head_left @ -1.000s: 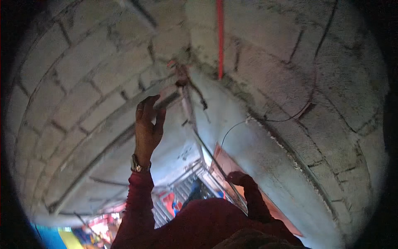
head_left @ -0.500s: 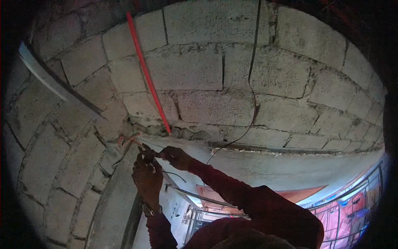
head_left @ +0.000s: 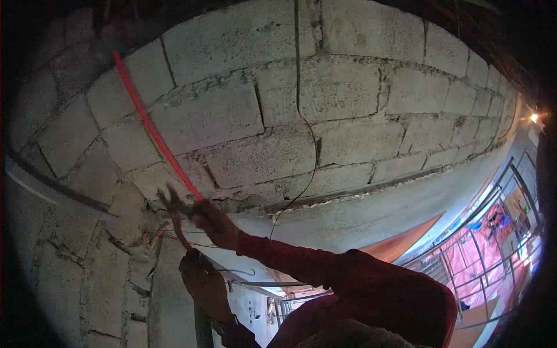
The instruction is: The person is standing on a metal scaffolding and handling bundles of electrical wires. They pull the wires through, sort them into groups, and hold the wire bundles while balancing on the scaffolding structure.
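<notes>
My right hand [head_left: 217,225] is closed on a pair of pliers [head_left: 177,210], blurred by motion, its jaws spread and pointing up and left toward the wall corner. One reddish handle of the pliers slants down, its end close to my left hand [head_left: 204,287]. That left hand is raised below it with fingers curled together; what lies in them is dark and hard to make out. Thin orange wires [head_left: 169,234] come out of the wall corner just left of the pliers. A short dark cable [head_left: 241,271] sticks out beside my left hand.
A red conduit [head_left: 152,130] runs down the block wall [head_left: 232,124] to near my right hand. A thin black cable [head_left: 299,87] hangs right of it. A grey pipe [head_left: 58,194] curves at the left. Metal railing [head_left: 484,272] and pink cloth stand at the lower right.
My hands have drawn apart; they were together by the wires. The right one has raised the pliers, now with jaws spread. The view has turned, bringing a lamp in at the right.
</notes>
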### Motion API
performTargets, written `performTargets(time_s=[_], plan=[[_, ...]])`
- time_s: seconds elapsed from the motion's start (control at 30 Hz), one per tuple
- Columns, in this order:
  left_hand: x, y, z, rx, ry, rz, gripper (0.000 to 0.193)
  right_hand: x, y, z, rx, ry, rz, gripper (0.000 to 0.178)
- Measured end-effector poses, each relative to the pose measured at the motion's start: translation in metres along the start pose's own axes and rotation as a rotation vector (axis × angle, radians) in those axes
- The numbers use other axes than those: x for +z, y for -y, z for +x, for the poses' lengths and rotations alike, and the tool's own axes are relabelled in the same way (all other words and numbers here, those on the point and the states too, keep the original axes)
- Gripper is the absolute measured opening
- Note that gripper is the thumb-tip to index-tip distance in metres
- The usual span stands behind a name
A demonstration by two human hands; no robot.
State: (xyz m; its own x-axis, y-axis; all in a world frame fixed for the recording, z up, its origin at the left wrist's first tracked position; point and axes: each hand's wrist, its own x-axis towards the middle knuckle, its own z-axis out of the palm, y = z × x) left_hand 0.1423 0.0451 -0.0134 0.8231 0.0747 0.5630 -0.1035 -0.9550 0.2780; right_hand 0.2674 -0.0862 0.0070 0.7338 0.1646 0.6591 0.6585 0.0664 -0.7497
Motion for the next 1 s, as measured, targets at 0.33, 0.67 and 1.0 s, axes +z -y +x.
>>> performTargets(time_s=[0.33, 0.67, 1.0], plan=[[0.010, 0.014, -0.018, 0.063, -0.051, 0.187, 0.043, -0.125, 0.157, 0.013, -0.313, -0.134, 0.613, 0.052], [0.011, 0.012, -0.018, -0.056, 0.070, 0.107, 0.048, -0.327, 0.268, -0.005, -0.557, -0.678, -0.785, 0.032], [0.041, 0.021, -0.022, -0.014, 0.058, 0.505, 0.044, -0.559, 0.383, 0.230, -0.568, -0.406, -2.245, 0.049]])
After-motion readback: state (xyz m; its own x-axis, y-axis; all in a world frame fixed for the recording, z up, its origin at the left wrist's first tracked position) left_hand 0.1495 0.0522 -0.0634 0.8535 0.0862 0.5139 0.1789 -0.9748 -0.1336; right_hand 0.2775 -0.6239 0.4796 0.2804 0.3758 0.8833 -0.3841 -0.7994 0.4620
